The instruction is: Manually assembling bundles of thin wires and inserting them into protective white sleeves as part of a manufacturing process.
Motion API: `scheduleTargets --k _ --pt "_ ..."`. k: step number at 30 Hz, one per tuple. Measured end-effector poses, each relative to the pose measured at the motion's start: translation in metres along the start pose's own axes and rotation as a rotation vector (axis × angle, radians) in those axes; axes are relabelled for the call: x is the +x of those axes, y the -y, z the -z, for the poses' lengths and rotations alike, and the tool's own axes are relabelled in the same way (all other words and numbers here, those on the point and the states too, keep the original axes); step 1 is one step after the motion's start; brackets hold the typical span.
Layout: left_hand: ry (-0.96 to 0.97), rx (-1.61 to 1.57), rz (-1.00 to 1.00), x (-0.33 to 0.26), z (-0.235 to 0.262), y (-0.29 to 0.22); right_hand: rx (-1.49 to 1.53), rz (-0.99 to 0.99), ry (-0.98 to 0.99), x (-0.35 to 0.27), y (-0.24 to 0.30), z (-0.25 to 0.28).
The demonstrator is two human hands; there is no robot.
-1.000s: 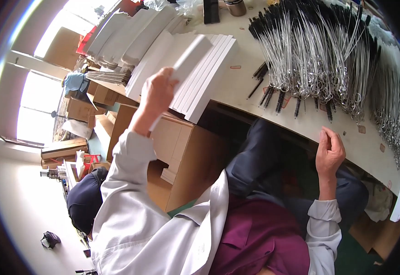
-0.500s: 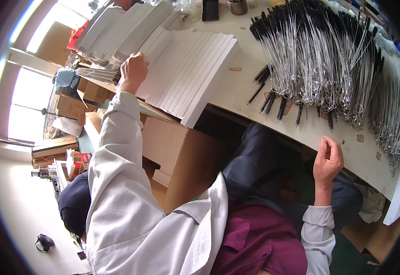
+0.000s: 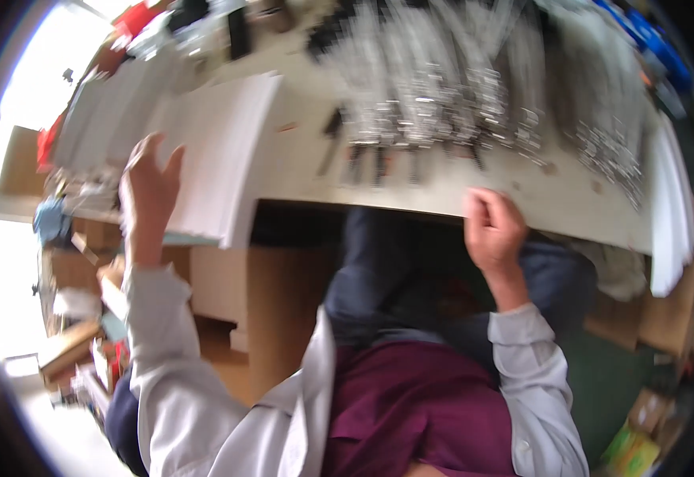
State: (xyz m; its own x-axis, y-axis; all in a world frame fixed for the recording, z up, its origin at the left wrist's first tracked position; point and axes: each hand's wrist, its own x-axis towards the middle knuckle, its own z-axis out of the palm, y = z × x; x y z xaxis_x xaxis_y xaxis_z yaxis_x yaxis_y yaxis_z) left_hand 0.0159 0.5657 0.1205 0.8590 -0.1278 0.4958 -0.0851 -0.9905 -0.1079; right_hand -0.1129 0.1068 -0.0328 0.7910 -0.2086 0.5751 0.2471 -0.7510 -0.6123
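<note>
My left hand (image 3: 152,191) is raised at the left, thumb and fingers apart, nothing in it. It is beside a row of flat white cartons (image 3: 220,151) packed side by side on the table. My right hand (image 3: 494,230) hangs in front of the table's near edge, fingers curled together; nothing shows sticking out of it. Beyond it lies a wide heap of wire brushes (image 3: 418,87) with looped metal ends and black bristles. A second bundle of wire brushes (image 3: 609,127) lies farther right. The picture is smeared by motion.
The table (image 3: 299,171) has its near edge just before my knees. An open cardboard box (image 3: 287,310) stands below its left part. White strips (image 3: 671,215) are at the table's right end. A dark cup (image 3: 274,14) and a black block (image 3: 239,33) are at the back.
My view has swung, so the table sits more level and its things lie farther left. My left hand has come off the white cartons and opened. The right hand stays curled.
</note>
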Motion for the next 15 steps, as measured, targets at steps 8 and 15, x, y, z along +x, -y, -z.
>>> scheduleTargets --k 8,15 --pt "0.113 -0.628 -0.05 -0.06 -0.017 -0.177 0.282 0.006 -0.006 -0.003 -0.003 0.051" --pt "0.072 -0.656 0.166 -0.081 -0.122 -0.179 -0.398 -0.193 -0.246 -0.013 -0.112 0.195"
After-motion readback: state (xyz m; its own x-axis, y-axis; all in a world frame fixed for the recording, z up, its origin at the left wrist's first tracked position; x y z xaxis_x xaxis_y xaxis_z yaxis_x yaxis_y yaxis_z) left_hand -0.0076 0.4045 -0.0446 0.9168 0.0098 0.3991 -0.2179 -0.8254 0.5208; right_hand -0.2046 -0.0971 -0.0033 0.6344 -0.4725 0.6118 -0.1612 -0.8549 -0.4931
